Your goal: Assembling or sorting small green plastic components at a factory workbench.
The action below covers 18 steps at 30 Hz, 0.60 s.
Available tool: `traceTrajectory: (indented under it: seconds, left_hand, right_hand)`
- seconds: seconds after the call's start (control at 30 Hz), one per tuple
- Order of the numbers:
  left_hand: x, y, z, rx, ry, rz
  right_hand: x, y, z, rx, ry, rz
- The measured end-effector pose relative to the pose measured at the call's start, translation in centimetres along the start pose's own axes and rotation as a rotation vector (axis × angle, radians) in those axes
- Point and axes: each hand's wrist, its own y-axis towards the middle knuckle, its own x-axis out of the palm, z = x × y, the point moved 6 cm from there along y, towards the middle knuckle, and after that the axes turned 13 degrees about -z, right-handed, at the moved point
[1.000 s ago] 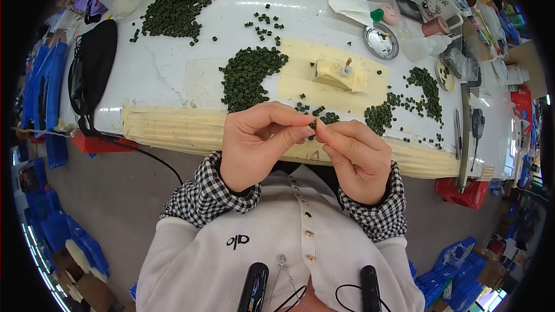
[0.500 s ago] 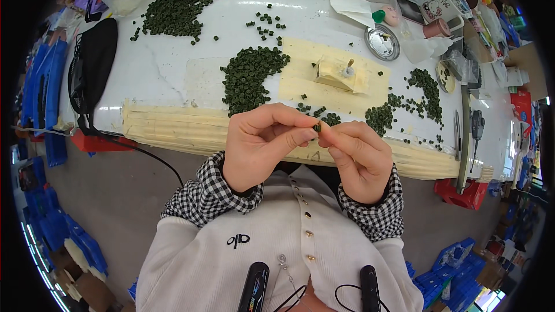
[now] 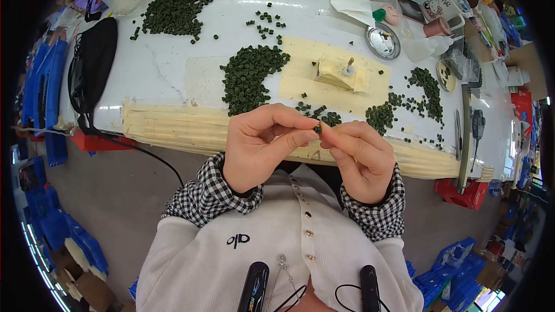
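Just above the near table edge, my left hand [image 3: 257, 144] and my right hand [image 3: 364, 159] meet fingertip to fingertip. Between them is a small dark green cylindrical part [image 3: 317, 129], pinched by the left thumb and forefinger. The right fingertips press against its other side and partly cover it; whether they hold anything else is hidden. Right behind my hands lies a loose group of similar green parts [image 3: 330, 118]. A larger pile of green parts [image 3: 248, 78] sits beyond my left hand. Past the fingers, a tape-wrapped block [image 3: 341, 75] with a short upright pin rests on the table.
More green parts [image 3: 179, 8] spread at the far left, others [image 3: 428, 89] at the right. A round metal dish [image 3: 382, 41], a mug [image 3: 442, 6] and a pink spool [image 3: 436, 28] stand at the back right. Tweezers [image 3: 457, 133] lie rightward; a black mask [image 3: 92, 69] lies left.
My right hand has shifted very slightly to the right, its fingertips still at the green part. My left hand stays almost still, and the things on the table have not moved.
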Motion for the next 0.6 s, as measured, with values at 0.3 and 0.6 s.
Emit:
traceTrajectory:
  seconds: [0.3,0.6]
  left_hand:
    - [0.03,0.03,0.48,0.036,0.218,0.044]
    - [-0.04,0.23,0.14,0.012,0.222,0.018]
  right_hand:
    - [-0.01,-0.04,-0.09,-0.008,-0.058,-0.010]
    - [-0.03,-0.21,-0.02,-0.017,-0.093,-0.011]
